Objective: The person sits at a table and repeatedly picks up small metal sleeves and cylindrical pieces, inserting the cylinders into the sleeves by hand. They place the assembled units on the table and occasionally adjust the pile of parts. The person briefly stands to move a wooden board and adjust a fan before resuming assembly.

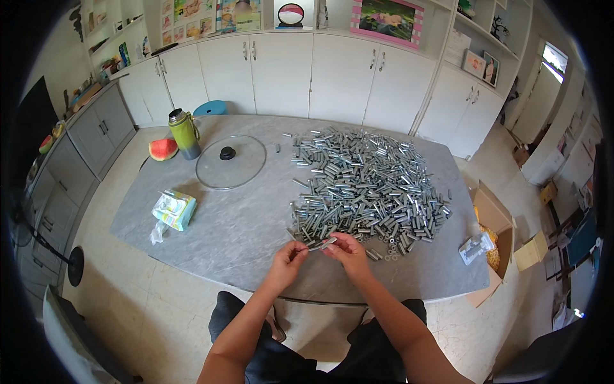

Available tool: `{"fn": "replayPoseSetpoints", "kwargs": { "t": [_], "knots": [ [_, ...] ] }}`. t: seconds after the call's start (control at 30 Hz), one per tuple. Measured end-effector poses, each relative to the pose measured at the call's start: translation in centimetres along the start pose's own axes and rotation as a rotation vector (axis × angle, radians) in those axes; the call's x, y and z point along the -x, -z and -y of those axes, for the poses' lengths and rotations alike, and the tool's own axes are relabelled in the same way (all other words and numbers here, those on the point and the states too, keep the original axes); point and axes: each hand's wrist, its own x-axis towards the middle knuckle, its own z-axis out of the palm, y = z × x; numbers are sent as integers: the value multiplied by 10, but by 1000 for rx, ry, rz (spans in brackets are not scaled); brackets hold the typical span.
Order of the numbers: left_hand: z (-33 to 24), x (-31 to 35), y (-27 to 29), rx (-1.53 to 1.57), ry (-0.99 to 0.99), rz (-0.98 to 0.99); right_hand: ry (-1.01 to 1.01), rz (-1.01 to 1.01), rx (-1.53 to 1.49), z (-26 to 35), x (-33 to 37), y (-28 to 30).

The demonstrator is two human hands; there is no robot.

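Note:
A large pile of short grey metal sleeves and bolts [368, 182] covers the right half of the grey table. At its near edge my two hands almost meet. My right hand [348, 254] pinches a metal sleeve [329, 243] between thumb and fingers. My left hand [288, 262] is closed in a pinch on a thin metal piece [312, 248], which points toward the sleeve; it looks like a bolt, but it is too small to be sure. Several small washers [392, 248] lie to the right of my right hand.
On the table's left side are a round glass lid [231, 174], a green flask [185, 134], a cut watermelon piece [163, 150] and a pack of wipes [174, 210]. A clear plastic bag [476, 248] lies at the right edge, beside an open cardboard box [505, 240].

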Motion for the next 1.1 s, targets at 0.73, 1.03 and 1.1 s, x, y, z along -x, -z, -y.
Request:
{"fn": "replayPoseSetpoints", "kwargs": {
  "t": [0.73,1.03,1.1],
  "knots": [
    [-9,-5,-28,476,301,112,119,104,508,26,10,-6],
    [-4,-12,-31,335,152,84,19,-130,488,52,11,25],
    [-5,-13,-26,344,162,63,94,-88,839,54,12,49]
  ]
}}
